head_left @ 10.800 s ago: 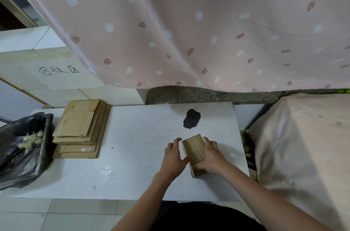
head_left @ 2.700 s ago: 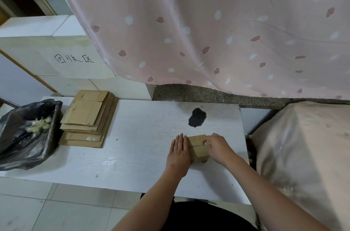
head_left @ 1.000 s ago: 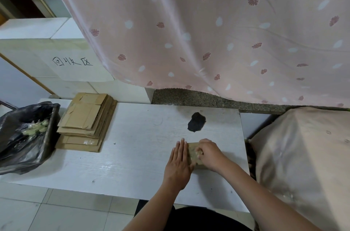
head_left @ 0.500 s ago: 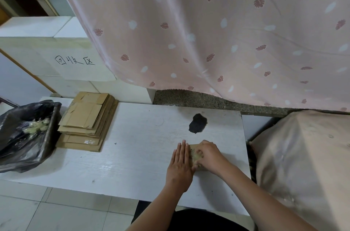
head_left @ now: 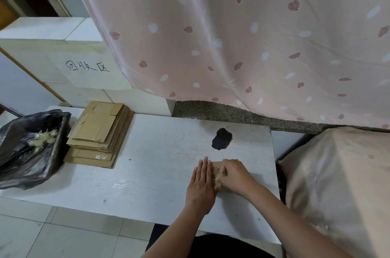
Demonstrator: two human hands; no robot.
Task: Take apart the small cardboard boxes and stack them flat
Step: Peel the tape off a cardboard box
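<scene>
Now the left hand point(head_left: 201, 181) lies flat with straight fingers on the small brown cardboard box point(head_left: 217, 171) near the white table's point(head_left: 147, 173) right edge, while the right hand point(head_left: 234, 175) curls over it, pressing.

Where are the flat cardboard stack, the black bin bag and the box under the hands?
flat cardboard stack point(head_left: 96, 129): head view, top sheet.
black bin bag point(head_left: 19, 152): head view, crumpled plastic.
box point(head_left: 215, 171): head view, strip showing between the hands.

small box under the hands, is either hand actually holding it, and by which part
The right hand grips the small cardboard box at its top; the left hand lies flat against its left side.
</scene>
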